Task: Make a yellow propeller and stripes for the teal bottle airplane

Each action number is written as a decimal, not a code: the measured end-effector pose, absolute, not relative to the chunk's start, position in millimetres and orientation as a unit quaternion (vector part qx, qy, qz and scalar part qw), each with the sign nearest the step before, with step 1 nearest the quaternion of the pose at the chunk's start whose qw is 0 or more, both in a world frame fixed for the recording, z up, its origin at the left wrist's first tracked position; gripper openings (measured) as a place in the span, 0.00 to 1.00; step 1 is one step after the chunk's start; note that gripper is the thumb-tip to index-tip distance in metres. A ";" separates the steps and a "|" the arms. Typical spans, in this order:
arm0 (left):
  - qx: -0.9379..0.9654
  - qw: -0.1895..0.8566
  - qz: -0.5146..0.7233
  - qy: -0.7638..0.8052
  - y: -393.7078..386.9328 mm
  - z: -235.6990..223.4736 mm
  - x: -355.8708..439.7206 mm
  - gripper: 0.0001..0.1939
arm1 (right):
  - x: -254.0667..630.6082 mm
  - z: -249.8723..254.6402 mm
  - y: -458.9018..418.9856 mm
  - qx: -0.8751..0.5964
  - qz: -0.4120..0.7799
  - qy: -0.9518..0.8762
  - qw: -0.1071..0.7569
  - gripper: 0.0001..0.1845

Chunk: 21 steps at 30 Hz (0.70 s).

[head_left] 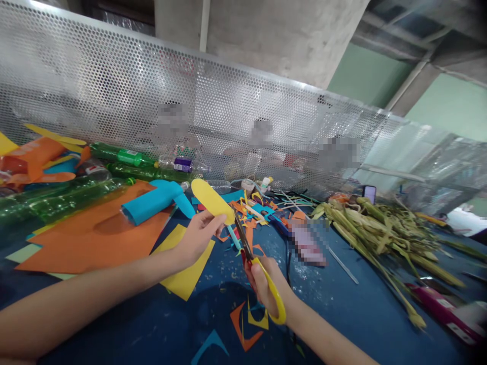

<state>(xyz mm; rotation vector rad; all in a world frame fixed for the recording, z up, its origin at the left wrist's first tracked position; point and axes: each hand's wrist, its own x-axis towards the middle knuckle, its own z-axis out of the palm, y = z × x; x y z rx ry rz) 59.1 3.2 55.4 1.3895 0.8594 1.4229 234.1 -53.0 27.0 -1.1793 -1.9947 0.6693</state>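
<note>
My left hand pinches the lower end of a long yellow paper piece with a rounded tip. In my right hand is a pair of scissors with a yellow handle, its blades pointing up beside the paper's right edge. Whether the blades touch the paper I cannot tell. Below my left wrist lies a sheet of yellow paper. To the left of that hand rests a blue paper-wrapped bottle with wing-like flaps, on large orange paper.
Several green bottles lie at the left, near an orange paper-covered bottle. Colourful scraps litter the blue table. Dried husks are heaped at the right. A perforated metal screen stands behind; people show through it, blurred.
</note>
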 end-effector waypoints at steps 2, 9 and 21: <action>0.565 0.470 0.583 0.348 4.0 55.7 58.2 0.11 | 233.6 27.0 -52.8 -0.466 0.261 -0.763 0.363 0.31; 0.566 0.465 0.588 0.343 3.4 56.7 57.3 0.12 | 234.2 29.1 -53.3 -0.465 0.251 -0.769 0.358 0.31; 0.593 0.425 0.568 0.381 12.6 57.9 53.8 0.13 | 238.9 31.7 -50.0 -0.438 0.297 -0.791 0.305 0.30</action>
